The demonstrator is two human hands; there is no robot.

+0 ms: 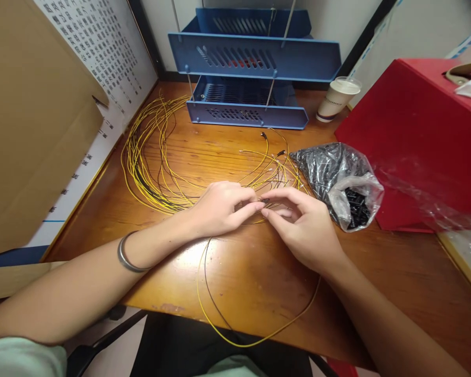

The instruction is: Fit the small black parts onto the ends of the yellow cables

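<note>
My left hand (225, 209) and my right hand (308, 225) meet fingertip to fingertip over the table. The left thumb and forefinger pinch the end of a thin wire. In my right fingers is a small black plastic connector (264, 200), partly hidden by the fingertips. A yellow and black wire pair (235, 344) loops down below my hands past the table's front edge. Behind them lies a coiled bundle of yellow and black wires (141, 167). Its ends gather near the right hand, and some carry black connectors (280, 153).
A clear plastic bag (317, 165) of black connectors lies right of my hands. Blue stacked trays (255, 57) stand at the back, with a paper cup (335, 99) beside them. A red box (396, 141) is on the right, cardboard (35, 115) on the left.
</note>
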